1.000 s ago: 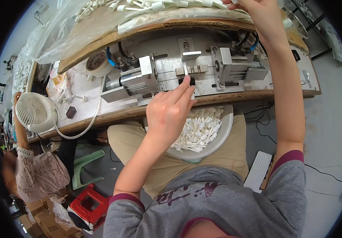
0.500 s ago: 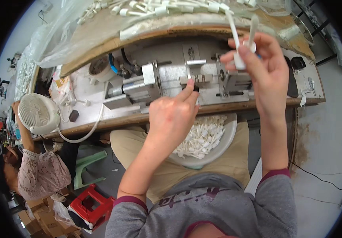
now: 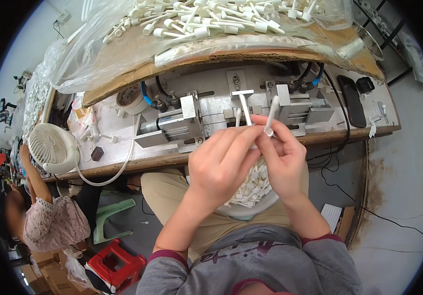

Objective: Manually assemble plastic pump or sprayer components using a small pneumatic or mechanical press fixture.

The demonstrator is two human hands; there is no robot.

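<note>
My two hands meet in front of the bench fixture, fingertips together. My left hand (image 3: 221, 160) is closed, its fingers pinched at the base of a slim white plastic stick (image 3: 245, 109); a shorter white stick tip (image 3: 238, 117) shows beside it. My right hand (image 3: 285, 160) is closed on another white plastic stick (image 3: 272, 115), which points upward. Fingers hide the lower ends, so which hand bears each stick is partly unclear. Behind them stands a metal clamping fixture, with a left block (image 3: 192, 108) and a right block (image 3: 283, 96) facing each other.
A bowl (image 3: 243, 212) of small white plastic pieces rests in my lap. Many white capped sticks (image 3: 197, 19) lie on the plastic-covered cardboard (image 3: 118, 83) above. A small fan (image 3: 52, 147) stands left, near a seated co-worker (image 3: 56, 221). A dark phone (image 3: 351, 101) lies right.
My right hand has come down and left from above the fixture's right side, carrying white sticks. My left hand has left the fixture's middle and joined it. The view has shifted slightly.
</note>
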